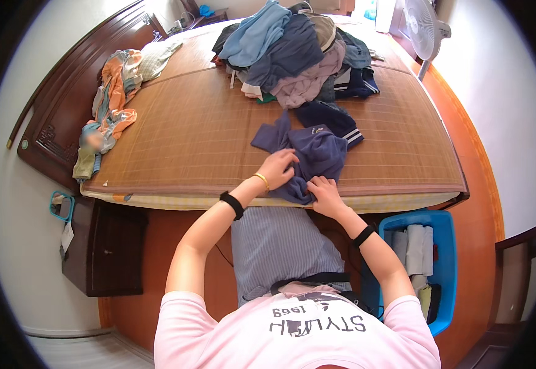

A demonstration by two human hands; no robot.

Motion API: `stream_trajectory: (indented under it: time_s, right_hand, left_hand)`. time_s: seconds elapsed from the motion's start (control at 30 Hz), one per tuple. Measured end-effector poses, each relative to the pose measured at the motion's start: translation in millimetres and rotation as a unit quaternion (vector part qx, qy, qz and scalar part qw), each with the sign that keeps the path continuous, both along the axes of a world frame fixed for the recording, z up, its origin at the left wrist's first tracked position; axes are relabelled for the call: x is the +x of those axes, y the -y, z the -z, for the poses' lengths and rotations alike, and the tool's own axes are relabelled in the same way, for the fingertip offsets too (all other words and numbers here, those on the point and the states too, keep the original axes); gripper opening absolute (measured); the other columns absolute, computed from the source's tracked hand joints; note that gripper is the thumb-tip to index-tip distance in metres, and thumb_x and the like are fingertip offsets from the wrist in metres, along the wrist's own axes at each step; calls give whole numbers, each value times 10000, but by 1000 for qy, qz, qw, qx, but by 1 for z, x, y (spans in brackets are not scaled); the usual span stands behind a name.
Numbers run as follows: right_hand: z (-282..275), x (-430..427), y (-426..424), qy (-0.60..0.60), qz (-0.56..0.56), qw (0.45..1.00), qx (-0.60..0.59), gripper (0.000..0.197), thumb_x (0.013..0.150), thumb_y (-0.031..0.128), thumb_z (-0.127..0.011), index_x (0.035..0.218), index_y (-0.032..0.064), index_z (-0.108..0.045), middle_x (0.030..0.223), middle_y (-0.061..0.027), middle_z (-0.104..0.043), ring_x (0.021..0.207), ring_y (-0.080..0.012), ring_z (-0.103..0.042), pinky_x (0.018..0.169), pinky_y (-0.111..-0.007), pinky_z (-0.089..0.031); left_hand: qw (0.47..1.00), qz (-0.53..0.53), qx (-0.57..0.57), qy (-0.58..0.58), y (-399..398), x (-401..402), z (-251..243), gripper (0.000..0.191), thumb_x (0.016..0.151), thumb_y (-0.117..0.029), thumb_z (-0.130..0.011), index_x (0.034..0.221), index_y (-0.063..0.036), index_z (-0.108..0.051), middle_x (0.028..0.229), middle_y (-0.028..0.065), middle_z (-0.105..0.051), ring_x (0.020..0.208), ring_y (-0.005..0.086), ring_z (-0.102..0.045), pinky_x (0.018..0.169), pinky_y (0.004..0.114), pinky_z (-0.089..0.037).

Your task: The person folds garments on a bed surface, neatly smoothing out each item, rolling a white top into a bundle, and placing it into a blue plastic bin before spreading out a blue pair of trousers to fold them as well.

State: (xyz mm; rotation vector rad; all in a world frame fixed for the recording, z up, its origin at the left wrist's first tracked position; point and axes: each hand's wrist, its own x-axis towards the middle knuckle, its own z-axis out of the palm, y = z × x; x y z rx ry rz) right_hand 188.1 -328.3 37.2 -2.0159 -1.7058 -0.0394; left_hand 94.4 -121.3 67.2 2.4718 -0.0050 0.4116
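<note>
A crumpled purple-blue garment (319, 150) with small embroidery lies near the front edge of the bed, one sleeve stretched to the left. My right hand (327, 196) grips its near edge, fingers curled into the cloth. On its left side rests my left hand (279, 169), fingers bent and thumb apart; whether it pinches any fabric cannot be told. Just beyond, partly covered by this garment, is a navy garment (325, 114) with white-striped trim. Farther back rises a heap of clothes, with a light blue garment (256, 34) on top and a pink one (307, 83) lower down.
A brown woven mat (180, 133) covers the bed. Orange patterned cloth (115, 83) lies by the wooden headboard (111, 50). On the floor at right stands a blue plastic bin (448, 276) with rolled clothes. A dark nightstand (111, 249) is at left, a fan (421, 27) at far right.
</note>
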Motion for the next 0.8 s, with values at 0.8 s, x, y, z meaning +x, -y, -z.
stream_trajectory:
  time_s: [0.8]
  right_hand:
    - [0, 148, -38, -40, 272, 935, 223, 515, 767, -16, -514, 1261, 110, -440, 1181, -217, -427, 1063, -395, -497, 870, -433, -446]
  left_hand:
    - [875, -332, 128, -328, -74, -54, 27, 598, 869, -354, -370, 1448, -284, -235, 1539, 4, -133, 1362, 504, -23, 1060, 648, -137]
